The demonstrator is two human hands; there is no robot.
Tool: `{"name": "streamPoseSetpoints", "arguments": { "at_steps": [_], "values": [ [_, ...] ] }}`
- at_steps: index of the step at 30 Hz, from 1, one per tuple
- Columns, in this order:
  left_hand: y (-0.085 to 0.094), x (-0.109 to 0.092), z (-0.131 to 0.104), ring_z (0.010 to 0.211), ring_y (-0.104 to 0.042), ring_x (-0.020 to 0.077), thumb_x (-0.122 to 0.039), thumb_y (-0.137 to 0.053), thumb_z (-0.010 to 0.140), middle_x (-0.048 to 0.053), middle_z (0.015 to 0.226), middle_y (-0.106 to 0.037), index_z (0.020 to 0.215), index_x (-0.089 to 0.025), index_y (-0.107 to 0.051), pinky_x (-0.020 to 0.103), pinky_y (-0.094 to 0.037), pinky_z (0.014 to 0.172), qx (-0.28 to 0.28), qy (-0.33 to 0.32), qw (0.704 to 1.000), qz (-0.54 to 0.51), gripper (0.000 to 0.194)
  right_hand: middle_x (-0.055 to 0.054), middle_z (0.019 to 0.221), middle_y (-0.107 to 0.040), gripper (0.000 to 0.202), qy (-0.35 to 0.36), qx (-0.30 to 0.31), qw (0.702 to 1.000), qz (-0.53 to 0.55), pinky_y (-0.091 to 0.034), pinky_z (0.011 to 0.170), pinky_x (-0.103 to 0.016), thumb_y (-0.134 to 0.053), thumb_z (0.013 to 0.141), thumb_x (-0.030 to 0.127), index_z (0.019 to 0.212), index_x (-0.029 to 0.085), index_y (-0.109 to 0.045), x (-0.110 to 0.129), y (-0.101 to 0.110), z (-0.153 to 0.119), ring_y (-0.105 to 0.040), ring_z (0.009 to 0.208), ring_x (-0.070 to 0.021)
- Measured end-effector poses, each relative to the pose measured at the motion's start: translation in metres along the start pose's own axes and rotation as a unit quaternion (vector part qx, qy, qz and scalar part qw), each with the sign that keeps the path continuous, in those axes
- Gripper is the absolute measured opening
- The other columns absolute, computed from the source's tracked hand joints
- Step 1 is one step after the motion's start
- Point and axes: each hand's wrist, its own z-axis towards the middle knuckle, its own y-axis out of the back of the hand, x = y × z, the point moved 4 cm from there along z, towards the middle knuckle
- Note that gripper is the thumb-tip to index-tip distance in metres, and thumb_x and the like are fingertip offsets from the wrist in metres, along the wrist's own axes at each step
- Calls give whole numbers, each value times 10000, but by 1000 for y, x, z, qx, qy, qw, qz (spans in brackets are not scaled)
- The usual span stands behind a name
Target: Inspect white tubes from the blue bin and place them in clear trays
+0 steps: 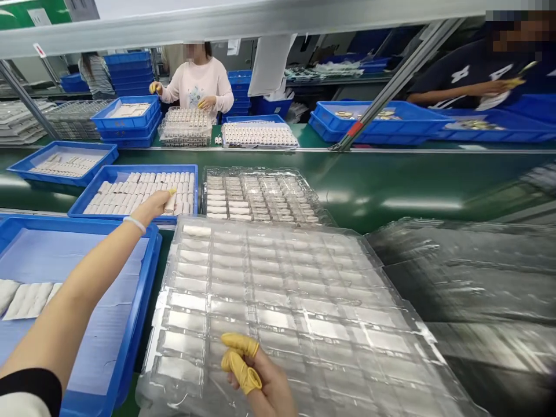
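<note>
My left hand (158,202), with yellow finger cots, reaches over a blue tray (196,188) of short white cylindrical pieces (143,180). Its fingers are closed on one white cylindrical piece (170,204), which tilts near the tray's front right corner. My right hand (256,370) is above a large clear plastic blister tray (278,272) in front of me. Its thumb and forefinger, in yellow finger cots, are drawn together, and nothing shows between them. A white piece (197,230) lies in the tray's far left pocket. Glare hides what many other pockets hold.
Behind the blister tray stands another clear tray (260,194) with white pieces. A larger blue tray (152,255) on the left holds white padded strips (30,298). Blurred clear trays (469,278) lie to the right. Across the green bench (391,179), co-workers (200,81) handle parts beneath a metal rail.
</note>
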Motion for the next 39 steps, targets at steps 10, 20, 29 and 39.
{"name": "streamPoseSetpoints", "arguments": {
  "at_steps": [10, 20, 29, 39],
  "values": [
    [17, 57, -228, 829, -700, 172, -193, -571, 921, 98, 913, -683, 1074, -94, -605, 271, -584, 785, 128, -19, 938, -320, 185, -58, 927, -680, 387, 44, 143, 987, 61, -481, 857, -357, -505, 953, 529, 1160, 217, -606, 20, -58, 1, -627, 807, -159],
    [5, 144, -286, 1022, -670, 155, -323, -679, 884, 36, 1170, -687, 1219, -294, -637, 267, -546, 865, 111, -150, 938, -290, 339, 5, 786, -605, 396, -138, 234, 919, 287, -488, 692, -281, -735, 794, 461, 1021, 170, -591, 16, -99, -19, -562, 603, -92],
    [13, 161, -286, 935, -651, 117, -267, -630, 919, 30, 1166, -690, 1267, -332, -643, 218, -530, 826, 74, -232, 949, -200, 354, -22, 925, -620, 296, 63, 98, 988, 105, -493, 759, -282, -727, 796, 289, 1036, 227, -565, 12, -92, -28, -582, 832, -136],
    [20, 167, -287, 661, -572, 66, -273, -591, 940, 59, 1182, -667, 1304, -344, -609, 224, -528, 648, 100, -258, 931, -238, 371, -3, 805, -639, 278, 4, 167, 976, 142, -523, 630, -288, -641, 886, 438, 1022, 213, -551, 8, -101, -26, -590, 610, -111]
  ]
}}
